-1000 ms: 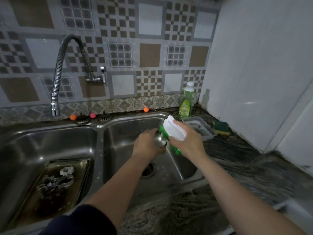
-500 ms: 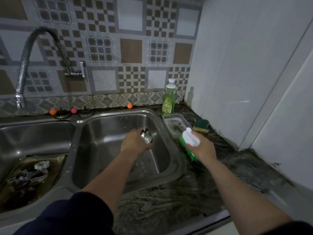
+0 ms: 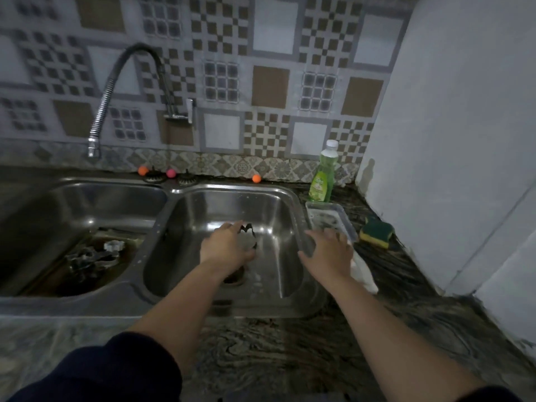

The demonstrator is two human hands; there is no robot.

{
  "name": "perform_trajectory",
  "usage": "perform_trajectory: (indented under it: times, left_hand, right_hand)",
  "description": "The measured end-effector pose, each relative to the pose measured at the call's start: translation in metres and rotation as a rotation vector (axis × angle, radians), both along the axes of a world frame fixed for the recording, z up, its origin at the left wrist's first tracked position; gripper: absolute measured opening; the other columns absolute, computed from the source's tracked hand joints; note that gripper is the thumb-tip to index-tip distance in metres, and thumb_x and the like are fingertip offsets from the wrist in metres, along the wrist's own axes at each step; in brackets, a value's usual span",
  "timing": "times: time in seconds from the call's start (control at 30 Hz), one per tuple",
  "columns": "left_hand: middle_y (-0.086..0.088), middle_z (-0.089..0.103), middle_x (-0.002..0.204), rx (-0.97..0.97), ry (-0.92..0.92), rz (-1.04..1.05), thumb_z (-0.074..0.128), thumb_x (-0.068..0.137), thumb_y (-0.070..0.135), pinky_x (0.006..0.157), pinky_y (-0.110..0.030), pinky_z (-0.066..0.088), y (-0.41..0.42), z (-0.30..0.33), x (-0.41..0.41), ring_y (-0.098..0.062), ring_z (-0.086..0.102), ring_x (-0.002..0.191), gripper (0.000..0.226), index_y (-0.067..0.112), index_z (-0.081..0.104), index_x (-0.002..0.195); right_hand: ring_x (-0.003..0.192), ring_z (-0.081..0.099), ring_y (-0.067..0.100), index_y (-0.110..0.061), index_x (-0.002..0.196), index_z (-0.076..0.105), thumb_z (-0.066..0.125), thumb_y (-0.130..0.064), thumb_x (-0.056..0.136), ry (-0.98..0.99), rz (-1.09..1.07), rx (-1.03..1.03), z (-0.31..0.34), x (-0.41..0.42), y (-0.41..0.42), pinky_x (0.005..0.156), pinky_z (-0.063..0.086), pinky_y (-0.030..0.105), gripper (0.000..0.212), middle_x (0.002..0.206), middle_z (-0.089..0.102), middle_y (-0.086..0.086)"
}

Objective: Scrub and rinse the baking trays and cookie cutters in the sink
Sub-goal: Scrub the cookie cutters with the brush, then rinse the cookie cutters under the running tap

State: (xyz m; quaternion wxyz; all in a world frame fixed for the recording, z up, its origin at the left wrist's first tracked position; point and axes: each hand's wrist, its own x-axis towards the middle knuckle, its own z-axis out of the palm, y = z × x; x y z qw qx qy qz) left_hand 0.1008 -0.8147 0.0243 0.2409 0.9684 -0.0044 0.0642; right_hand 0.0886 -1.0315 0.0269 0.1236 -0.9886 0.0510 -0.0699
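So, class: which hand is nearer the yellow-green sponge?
Right. The right hand is at the basin's right rim, near the sponge; the left hand is over the basin, holding a cookie cutter.

Cookie cutter in left hand: shape unreadable, lower part behind the fingers; motion blur. Scrub brush mostly covered by right hand and forearm; only a pale smear shows at centre right, bristles not visible. Cutters on the baking tray in the left basin: dark, shapes indistinct. Bottle label too small to read. Both sleeves cut off by the bottom edge.
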Motion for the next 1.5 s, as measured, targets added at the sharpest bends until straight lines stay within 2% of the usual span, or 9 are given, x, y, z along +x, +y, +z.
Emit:
perform_trajectory:
  times: [0.27, 0.43, 0.6, 0.7, 1.03, 1.2, 1.33, 1.43, 1.5]
  left_hand:
    - [-0.004, 0.052, 0.136, 0.058, 0.124, 0.297, 0.069, 0.078, 0.047, 0.097, -0.04, 0.046, 0.132, -0.002, -0.035, -0.026, 0.048, 0.125, 0.069, 0.024, 0.044, 0.139]
    - [-0.002, 0.049, 0.138, 0.044, 0.205, 0.406, 0.07, 0.074, 0.047, 0.096, -0.041, 0.047, 0.225, -0.02, -0.039, -0.027, 0.048, 0.125, 0.075, 0.027, 0.041, 0.141]
    - [-0.003, 0.043, 0.145, 0.068, 0.317, 0.383, 0.074, 0.074, 0.042, 0.104, -0.041, 0.042, 0.306, -0.045, -0.02, -0.024, 0.044, 0.131, 0.086, 0.024, 0.033, 0.147]
    - [-0.005, 0.048, 0.138, 0.069, 0.364, 0.316, 0.077, 0.073, 0.039, 0.104, -0.04, 0.043, 0.347, -0.059, 0.0, -0.024, 0.048, 0.126, 0.081, 0.022, 0.041, 0.143]
    - [-0.001, 0.044, 0.14, 0.061, 0.418, 0.176, 0.082, 0.07, 0.039, 0.103, -0.047, 0.041, 0.395, -0.083, 0.051, -0.025, 0.046, 0.127, 0.087, 0.026, 0.036, 0.142]
    - [-0.005, 0.05, 0.136, -0.098, 0.257, 0.145, 0.063, 0.087, 0.045, 0.098, -0.047, 0.046, 0.397, -0.061, 0.077, -0.027, 0.054, 0.117, 0.056, 0.028, 0.043, 0.137]
    - [-0.009, 0.048, 0.143, -0.425, -0.033, 0.016, 0.038, 0.1, 0.042, 0.107, -0.032, 0.035, 0.378, -0.009, 0.102, -0.024, 0.048, 0.127, 0.048, 0.028, 0.035, 0.146]
    - [0.001, 0.039, 0.151, -0.564, -0.208, -0.132, 0.029, 0.103, 0.042, 0.105, -0.024, 0.025, 0.352, 0.052, 0.109, -0.016, 0.037, 0.137, 0.048, 0.039, 0.019, 0.15]
    - [0.002, 0.04, 0.15, -0.612, -0.269, -0.223, 0.025, 0.102, 0.045, 0.107, -0.026, 0.029, 0.336, 0.087, 0.113, -0.01, 0.045, 0.13, 0.048, 0.049, 0.008, 0.147]
  right_hand:
    - [0.133, 0.037, 0.025, -0.034, 0.134, 0.051, 0.056, -0.042, 0.089, 0.104, 0.427, 0.065, -0.016, 0.016, 0.147, 0.109, 0.031, 0.038, 0.046, 0.141, 0.045, 0.004]
    - [0.143, 0.022, 0.027, -0.028, 0.149, 0.03, 0.051, -0.042, 0.094, 0.189, 0.539, 0.131, -0.026, 0.022, 0.242, 0.114, 0.025, 0.039, 0.06, 0.155, 0.027, 0.008]
    - [0.147, -0.013, 0.027, -0.017, 0.154, 0.004, 0.041, -0.047, 0.098, 0.308, 0.531, 0.131, -0.047, 0.036, 0.331, 0.118, 0.002, 0.039, 0.074, 0.161, -0.01, 0.01]
    - [0.144, -0.024, 0.027, -0.014, 0.154, -0.002, 0.04, -0.051, 0.097, 0.299, 0.45, 0.047, -0.066, 0.045, 0.368, 0.119, -0.002, 0.044, 0.08, 0.158, -0.022, 0.011]
    - [0.14, -0.033, 0.018, -0.022, 0.154, -0.006, 0.04, -0.052, 0.096, 0.257, 0.343, -0.063, -0.083, 0.05, 0.38, 0.116, -0.001, 0.051, 0.08, 0.154, -0.033, 0.0]
    - [0.138, -0.035, 0.017, -0.025, 0.153, -0.005, 0.041, -0.049, 0.097, 0.294, 0.352, -0.045, -0.08, 0.046, 0.38, 0.118, 0.002, 0.053, 0.077, 0.152, -0.036, -0.001]
    - [0.144, -0.025, 0.018, -0.025, 0.154, 0.0, 0.038, -0.053, 0.095, 0.266, 0.342, -0.017, -0.08, 0.049, 0.381, 0.116, -0.001, 0.056, 0.075, 0.157, -0.025, -0.001]
    - [0.149, 0.001, 0.016, -0.025, 0.154, 0.01, 0.019, -0.065, 0.086, 0.201, 0.332, 0.008, -0.071, 0.06, 0.376, 0.116, -0.001, 0.051, 0.08, 0.162, 0.004, -0.003]
    - [0.144, 0.024, 0.017, -0.022, 0.152, 0.019, 0.029, -0.056, 0.094, 0.129, 0.314, 0.093, -0.056, 0.08, 0.371, 0.117, 0.011, 0.042, 0.068, 0.156, 0.029, 0.0]
